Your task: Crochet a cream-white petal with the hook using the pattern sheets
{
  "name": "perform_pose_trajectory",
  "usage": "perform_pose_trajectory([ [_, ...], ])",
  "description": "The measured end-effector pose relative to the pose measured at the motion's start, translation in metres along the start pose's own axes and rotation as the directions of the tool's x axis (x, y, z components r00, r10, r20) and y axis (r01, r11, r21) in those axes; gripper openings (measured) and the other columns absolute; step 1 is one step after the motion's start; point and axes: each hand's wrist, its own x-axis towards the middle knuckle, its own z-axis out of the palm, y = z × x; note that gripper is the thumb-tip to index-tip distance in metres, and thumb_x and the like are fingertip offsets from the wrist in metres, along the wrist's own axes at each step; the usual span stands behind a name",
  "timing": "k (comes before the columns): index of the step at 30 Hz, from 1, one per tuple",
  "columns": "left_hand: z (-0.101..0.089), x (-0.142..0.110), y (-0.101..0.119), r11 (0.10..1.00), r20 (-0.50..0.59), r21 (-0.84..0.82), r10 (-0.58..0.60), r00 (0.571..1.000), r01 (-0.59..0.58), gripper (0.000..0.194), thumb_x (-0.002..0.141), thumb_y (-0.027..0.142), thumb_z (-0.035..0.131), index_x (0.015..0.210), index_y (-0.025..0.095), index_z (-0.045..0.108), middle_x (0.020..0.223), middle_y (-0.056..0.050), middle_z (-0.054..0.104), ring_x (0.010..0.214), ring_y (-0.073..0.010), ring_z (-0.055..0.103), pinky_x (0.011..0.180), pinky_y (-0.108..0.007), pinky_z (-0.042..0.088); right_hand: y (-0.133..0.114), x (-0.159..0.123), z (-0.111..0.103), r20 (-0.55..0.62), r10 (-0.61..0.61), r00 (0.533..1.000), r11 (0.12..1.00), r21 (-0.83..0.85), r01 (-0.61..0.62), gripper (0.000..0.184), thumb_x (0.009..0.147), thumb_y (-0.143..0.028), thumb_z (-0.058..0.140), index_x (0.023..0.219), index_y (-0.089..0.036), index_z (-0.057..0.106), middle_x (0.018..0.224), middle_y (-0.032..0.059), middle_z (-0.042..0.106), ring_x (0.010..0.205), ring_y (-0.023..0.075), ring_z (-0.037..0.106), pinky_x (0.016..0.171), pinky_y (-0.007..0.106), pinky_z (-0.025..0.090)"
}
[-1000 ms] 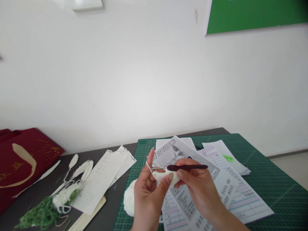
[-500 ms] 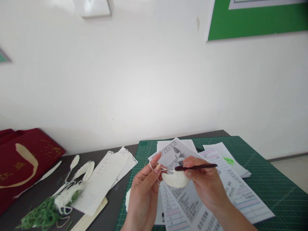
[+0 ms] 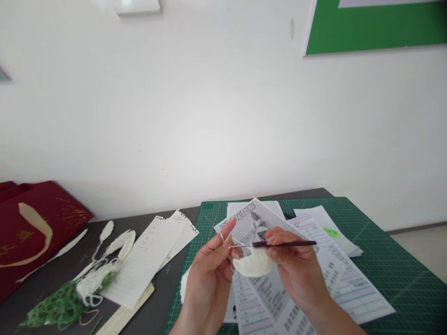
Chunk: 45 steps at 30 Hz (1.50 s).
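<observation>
My left hand [image 3: 209, 274] is closed in a pinch on a small cream crocheted piece [image 3: 253, 264], with white yarn looped over its forefinger. My right hand [image 3: 296, 274] grips a dark crochet hook [image 3: 279, 244] that lies level, its metal tip pointing left into the top edge of the piece. Both hands hover above printed pattern sheets [image 3: 324, 274] on a green cutting mat [image 3: 394, 260].
A cream yarn ball [image 3: 184, 284] peeks out beneath my left hand. To the left lie notebook pages [image 3: 146, 260], white crocheted petals [image 3: 118, 244], a tangle of green and white yarn [image 3: 66, 302] and a dark red bag [image 3: 31, 228]. A white wall stands behind the table.
The crocheted piece has come out from between my hands and now hangs in plain view. The hook has shifted right a little, and my left forefinger has lowered.
</observation>
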Motion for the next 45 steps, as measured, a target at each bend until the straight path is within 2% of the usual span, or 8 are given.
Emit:
perform_pose_trajectory([
  [9, 0.002, -0.004, 0.001, 0.990, 0.017, 0.134, -0.040, 0.999, 0.038, 0.040, 0.077, 0.011, 0.070, 0.116, 0.014, 0.068, 0.075, -0.007, 0.071, 0.070, -0.0124, 0.063, 0.070, -0.022, 0.048, 0.002, 0.000, -0.004, 0.017, -0.089, 0.996, 0.995, -0.040, 0.090, 0.014, 0.068, -0.018, 0.081, 0.075, -0.029, 0.076, 0.078, -0.0041, 0.070, 0.080, 0.0119, 0.060, 0.071, 0.020, 0.049],
  [16, 0.003, -0.005, 0.002, 0.983, 0.040, 0.183, 0.010, 0.999, -0.017, 0.048, 0.072, 0.013, 0.075, 0.119, 0.018, 0.066, 0.075, -0.007, 0.074, 0.074, -0.0131, 0.065, 0.073, -0.022, 0.047, 0.002, -0.002, -0.007, 0.084, -0.164, 0.983, 0.978, -0.119, 0.173, 0.022, 0.075, -0.011, 0.074, 0.083, -0.032, 0.075, 0.080, -0.0043, 0.068, 0.080, 0.0119, 0.059, 0.069, 0.022, 0.048],
  [22, 0.000, -0.006, -0.005, 0.958, -0.067, 0.245, 0.171, 0.983, -0.150, 0.044, 0.066, 0.016, 0.081, 0.109, 0.022, 0.072, 0.065, -0.004, 0.074, 0.065, -0.0101, 0.064, 0.069, -0.019, 0.047, 0.004, -0.004, -0.006, 0.096, -0.167, 0.981, 0.975, -0.133, 0.179, 0.021, 0.075, -0.011, 0.074, 0.082, -0.031, 0.075, 0.079, -0.0021, 0.067, 0.076, 0.0144, 0.059, 0.064, 0.026, 0.047],
  [26, 0.000, -0.005, -0.010, 0.953, -0.140, 0.204, 0.253, 0.957, -0.222, 0.044, 0.057, 0.016, 0.085, 0.099, 0.023, 0.076, 0.059, 0.000, 0.070, 0.063, -0.0106, 0.064, 0.067, -0.019, 0.047, 0.005, -0.003, -0.005, 0.078, -0.175, 0.982, 0.971, -0.152, 0.185, 0.019, 0.073, -0.013, 0.075, 0.079, -0.031, 0.076, 0.078, -0.0006, 0.067, 0.076, 0.0169, 0.060, 0.063, 0.029, 0.048],
  [31, 0.004, -0.007, -0.014, 0.957, -0.101, 0.212, 0.223, 0.970, -0.198, 0.039, 0.066, 0.020, 0.080, 0.104, 0.021, 0.074, 0.069, -0.003, 0.073, 0.069, -0.0122, 0.062, 0.068, -0.020, 0.047, 0.003, -0.002, -0.004, 0.030, -0.162, 0.986, 0.976, -0.140, 0.165, 0.017, 0.071, -0.016, 0.077, 0.078, -0.031, 0.076, 0.077, -0.0003, 0.067, 0.075, 0.0173, 0.060, 0.064, 0.030, 0.049],
  [35, 0.010, -0.011, -0.018, 0.957, -0.011, 0.211, 0.205, 0.979, -0.198, 0.052, 0.066, 0.019, 0.080, 0.116, 0.025, 0.068, 0.079, -0.002, 0.071, 0.078, -0.0136, 0.061, 0.076, -0.022, 0.046, 0.004, -0.002, -0.005, 0.058, -0.150, 0.987, 0.980, -0.123, 0.156, 0.019, 0.072, -0.014, 0.076, 0.079, -0.031, 0.076, 0.077, -0.0006, 0.067, 0.075, 0.0160, 0.059, 0.063, 0.027, 0.048],
  [39, 0.013, -0.013, -0.021, 0.957, -0.013, 0.197, 0.218, 0.976, -0.212, 0.059, 0.067, 0.015, 0.078, 0.123, 0.027, 0.063, 0.080, -0.001, 0.068, 0.081, -0.0152, 0.062, 0.081, -0.027, 0.046, 0.005, -0.005, -0.004, 0.077, -0.120, 0.990, 0.987, -0.099, 0.128, 0.020, 0.073, -0.013, 0.075, 0.080, -0.031, 0.076, 0.078, -0.0007, 0.066, 0.076, 0.0157, 0.059, 0.064, 0.027, 0.047],
  [45, 0.010, -0.013, -0.023, 0.949, -0.026, 0.222, 0.236, 0.971, -0.225, 0.067, 0.071, 0.015, 0.075, 0.132, 0.032, 0.053, 0.075, 0.003, 0.062, 0.073, -0.0107, 0.058, 0.074, -0.020, 0.045, 0.000, -0.007, 0.004, 0.007, 0.088, 0.996, 0.995, 0.035, -0.088, 0.011, 0.068, -0.021, 0.080, 0.077, -0.026, 0.076, 0.073, -0.0011, 0.066, 0.070, 0.0151, 0.058, 0.062, 0.026, 0.048],
])
